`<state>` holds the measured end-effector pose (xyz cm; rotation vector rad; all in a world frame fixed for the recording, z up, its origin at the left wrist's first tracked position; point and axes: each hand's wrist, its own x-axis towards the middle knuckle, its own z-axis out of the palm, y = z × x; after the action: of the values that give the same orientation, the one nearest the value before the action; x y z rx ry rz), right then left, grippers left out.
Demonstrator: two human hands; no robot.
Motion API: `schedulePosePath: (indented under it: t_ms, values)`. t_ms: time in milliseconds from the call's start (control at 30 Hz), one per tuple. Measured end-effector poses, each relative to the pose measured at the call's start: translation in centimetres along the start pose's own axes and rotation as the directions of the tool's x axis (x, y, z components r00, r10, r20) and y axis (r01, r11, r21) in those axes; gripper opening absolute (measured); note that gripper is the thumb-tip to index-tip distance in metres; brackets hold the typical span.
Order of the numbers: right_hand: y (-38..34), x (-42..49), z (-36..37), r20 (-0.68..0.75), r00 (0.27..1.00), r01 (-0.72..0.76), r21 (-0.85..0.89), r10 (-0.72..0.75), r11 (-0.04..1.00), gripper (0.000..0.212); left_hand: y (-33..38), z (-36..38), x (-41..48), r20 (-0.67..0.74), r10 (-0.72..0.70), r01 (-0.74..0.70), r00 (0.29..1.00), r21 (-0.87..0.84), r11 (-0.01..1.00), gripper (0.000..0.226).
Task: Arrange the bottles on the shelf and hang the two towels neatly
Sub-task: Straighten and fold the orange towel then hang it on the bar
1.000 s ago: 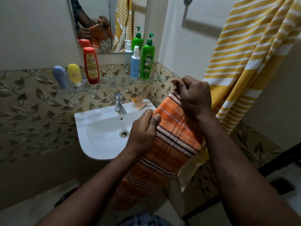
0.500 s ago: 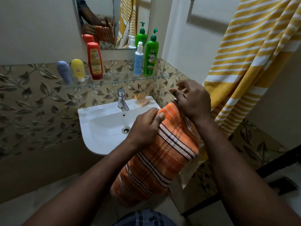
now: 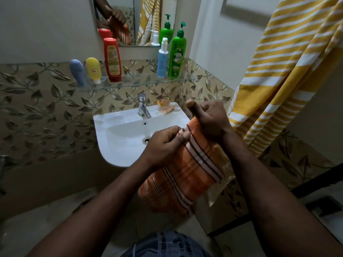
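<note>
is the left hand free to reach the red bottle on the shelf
Probably not yet: the left hand grips the orange towel. Nothing stands between it and the red bottle, so letting go should free the way.

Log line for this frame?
orange striped towel: held | left hand: grips it | right hand: grips it | yellow towel: hanging | bottles: on glass shelf

The orange striped towel [image 3: 189,173] is held bunched; yellow striped towel [image 3: 289,71] hangs at right; five bottles [image 3: 112,59] stand on glass shelf [image 3: 141,82].
</note>
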<state>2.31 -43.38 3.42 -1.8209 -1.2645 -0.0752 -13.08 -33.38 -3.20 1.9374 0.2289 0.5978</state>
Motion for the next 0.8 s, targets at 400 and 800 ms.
schedulePosePath:
  t_ms: [400, 800]
  values:
    - [4.9, 0.7, -4.7, -0.102, 0.978, -0.2, -0.176, 0.184, 0.964, 0.076, -1.7, -1.8, -1.7, 0.055, -0.069, 0.069, 0.996, -0.003, 0.998, 0.058]
    - [0.9, -3.2, 4.9, 0.362, 0.923, -0.173, 0.098, 0.127, 0.98, 0.088, -0.8, -1.0, 0.0, 0.1, -0.137, 0.135, 0.985, 0.022, 0.991, 0.039]
